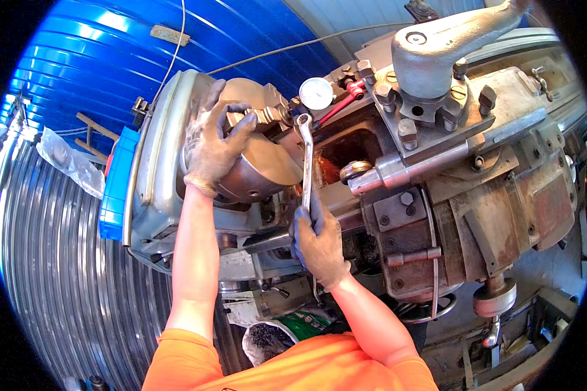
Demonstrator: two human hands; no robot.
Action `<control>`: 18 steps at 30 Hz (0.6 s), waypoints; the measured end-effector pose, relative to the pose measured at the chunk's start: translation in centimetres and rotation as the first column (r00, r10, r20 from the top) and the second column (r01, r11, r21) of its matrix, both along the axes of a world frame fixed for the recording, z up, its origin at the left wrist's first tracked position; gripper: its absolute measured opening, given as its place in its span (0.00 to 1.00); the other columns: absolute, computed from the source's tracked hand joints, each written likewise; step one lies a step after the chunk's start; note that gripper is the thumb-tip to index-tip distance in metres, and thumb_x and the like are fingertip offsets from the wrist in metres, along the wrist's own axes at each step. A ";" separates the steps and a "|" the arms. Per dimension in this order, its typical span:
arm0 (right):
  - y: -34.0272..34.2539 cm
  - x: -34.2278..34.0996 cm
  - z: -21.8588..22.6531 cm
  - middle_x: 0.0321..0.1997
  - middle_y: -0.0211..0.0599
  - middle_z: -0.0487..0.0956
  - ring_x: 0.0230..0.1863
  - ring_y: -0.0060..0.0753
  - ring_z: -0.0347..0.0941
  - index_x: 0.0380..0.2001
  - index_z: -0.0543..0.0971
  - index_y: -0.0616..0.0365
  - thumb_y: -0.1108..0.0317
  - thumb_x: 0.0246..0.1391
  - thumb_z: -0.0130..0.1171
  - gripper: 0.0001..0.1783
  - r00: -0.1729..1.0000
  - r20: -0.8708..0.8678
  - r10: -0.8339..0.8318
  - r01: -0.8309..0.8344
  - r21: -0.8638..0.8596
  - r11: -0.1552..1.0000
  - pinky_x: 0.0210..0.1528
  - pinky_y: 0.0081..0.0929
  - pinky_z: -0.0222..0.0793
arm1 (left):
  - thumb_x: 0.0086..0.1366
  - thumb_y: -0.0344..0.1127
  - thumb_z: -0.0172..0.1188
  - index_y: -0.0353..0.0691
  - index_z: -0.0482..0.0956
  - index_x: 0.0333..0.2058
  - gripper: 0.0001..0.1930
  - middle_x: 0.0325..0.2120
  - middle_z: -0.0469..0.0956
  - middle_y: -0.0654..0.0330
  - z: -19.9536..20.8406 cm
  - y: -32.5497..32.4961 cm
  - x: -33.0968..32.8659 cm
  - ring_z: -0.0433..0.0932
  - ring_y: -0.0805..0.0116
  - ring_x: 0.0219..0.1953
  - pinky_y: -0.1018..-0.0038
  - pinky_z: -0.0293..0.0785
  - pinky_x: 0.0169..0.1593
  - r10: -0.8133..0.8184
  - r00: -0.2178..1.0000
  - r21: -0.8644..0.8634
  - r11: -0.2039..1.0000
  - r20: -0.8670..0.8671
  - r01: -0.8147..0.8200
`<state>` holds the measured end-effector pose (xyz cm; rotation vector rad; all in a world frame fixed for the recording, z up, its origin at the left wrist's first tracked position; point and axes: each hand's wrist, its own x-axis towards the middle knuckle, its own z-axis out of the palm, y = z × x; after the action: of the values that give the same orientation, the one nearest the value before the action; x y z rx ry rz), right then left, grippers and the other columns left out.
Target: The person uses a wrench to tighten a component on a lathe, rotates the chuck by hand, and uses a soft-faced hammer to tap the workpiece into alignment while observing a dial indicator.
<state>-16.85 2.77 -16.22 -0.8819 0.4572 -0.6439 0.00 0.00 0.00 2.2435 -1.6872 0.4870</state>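
My left hand [214, 140], in a grey work glove, lies against the metal lathe chuck [270, 163]. Its fingers are spread, with thumb and forefinger on either side of a stepped chuck jaw [262, 117]. A long steel combination wrench [307, 163] stands nearly upright in my gloved right hand [319, 244], whose fingers wrap round its lower end. The wrench's ring end is up by the chuck's front, just below a round white dial indicator [316, 94]. What the ring touches there, if anything, is unclear. A red bar [338, 109] runs from beside the indicator toward the tool post.
Right of the chuck sits the tool post [430, 124] with its square-head bolts and large lever [460, 39]. A steel boring bar [391, 173] juts toward the chuck. A blue bin [119, 186] stands left of the headstock [166, 140]. A handwheel [434, 309] is below the carriage.
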 end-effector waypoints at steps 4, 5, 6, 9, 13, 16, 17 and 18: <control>-0.2 1.0 0.6 0.40 0.57 0.78 0.38 0.44 0.75 0.67 0.59 0.56 0.69 0.62 0.47 0.30 1.000 0.000 0.015 -0.015 -0.029 0.999 0.46 0.38 0.70 | 0.60 0.41 0.65 0.38 0.81 0.39 0.13 0.35 0.82 0.56 0.9 0.0 0.2 0.78 0.63 0.40 0.69 0.71 0.47 -0.011 0.997 -0.025 1.000 0.081 0.013; -0.1 1.4 0.7 0.38 0.56 0.78 0.37 0.42 0.75 0.67 0.60 0.57 0.70 0.62 0.48 0.30 1.000 0.016 -0.007 0.007 -0.030 1.000 0.44 0.38 0.70 | 0.60 0.41 0.65 0.38 0.81 0.39 0.13 0.35 0.82 0.55 1.5 0.0 0.2 0.78 0.62 0.40 0.69 0.71 0.46 -0.015 0.993 -0.023 1.000 0.117 0.018; -0.1 1.5 0.3 0.36 0.54 0.78 0.35 0.40 0.74 0.66 0.60 0.57 0.70 0.62 0.48 0.29 0.999 0.008 -0.034 0.034 -0.033 0.999 0.43 0.38 0.71 | 0.60 0.41 0.65 0.38 0.81 0.38 0.13 0.35 0.81 0.55 1.1 -0.1 0.4 0.78 0.62 0.40 0.68 0.71 0.46 -0.024 0.991 -0.024 0.999 0.129 0.027; -0.2 0.1 0.5 0.25 0.41 0.74 0.26 0.30 0.70 0.66 0.60 0.60 0.71 0.62 0.48 0.29 0.978 0.060 -0.197 0.193 0.064 0.979 0.31 0.33 0.70 | 0.60 0.41 0.65 0.38 0.81 0.39 0.13 0.36 0.81 0.55 0.4 -0.1 0.1 0.78 0.62 0.41 0.68 0.71 0.47 -0.005 0.992 -0.007 1.000 0.129 0.006; 0.9 1.2 -0.2 0.23 0.42 0.72 0.22 0.30 0.69 0.67 0.57 0.58 0.71 0.61 0.48 0.32 0.987 -0.017 -0.157 0.156 -0.045 0.987 0.28 0.34 0.69 | 0.60 0.42 0.65 0.38 0.81 0.39 0.14 0.36 0.81 0.56 -0.1 0.1 0.2 0.78 0.63 0.42 0.67 0.70 0.48 -0.005 1.000 -0.020 1.000 0.019 0.005; 1.0 1.9 0.1 0.28 0.55 0.75 0.25 0.37 0.72 0.68 0.56 0.57 0.71 0.60 0.47 0.32 0.996 -0.042 -0.083 0.078 -0.114 0.990 0.33 0.38 0.70 | 0.60 0.42 0.65 0.38 0.80 0.40 0.15 0.36 0.81 0.57 -0.1 0.2 0.7 0.77 0.66 0.41 0.68 0.70 0.48 -0.033 0.999 -0.018 0.999 0.023 0.033; 1.4 1.9 -0.3 0.28 0.56 0.75 0.26 0.37 0.73 0.68 0.56 0.56 0.71 0.60 0.47 0.32 0.996 0.018 -0.085 0.085 -0.037 0.996 0.34 0.38 0.70 | 0.60 0.42 0.65 0.38 0.80 0.40 0.15 0.36 0.81 0.57 -0.2 0.3 0.6 0.77 0.67 0.41 0.69 0.70 0.48 -0.018 1.000 -0.011 1.000 0.018 0.018; 1.4 1.8 -0.1 0.29 0.56 0.75 0.27 0.37 0.73 0.68 0.57 0.57 0.71 0.60 0.47 0.32 0.994 0.002 -0.110 0.110 -0.031 0.993 0.34 0.38 0.70 | 0.60 0.42 0.65 0.38 0.80 0.40 0.15 0.36 0.80 0.58 -0.1 0.2 0.6 0.77 0.68 0.41 0.70 0.70 0.48 -0.013 1.000 -0.002 1.000 0.016 0.013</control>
<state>-15.09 4.22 -16.35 -0.8907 0.4994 -0.7539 0.62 0.22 -0.13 2.2314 -1.7073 0.5048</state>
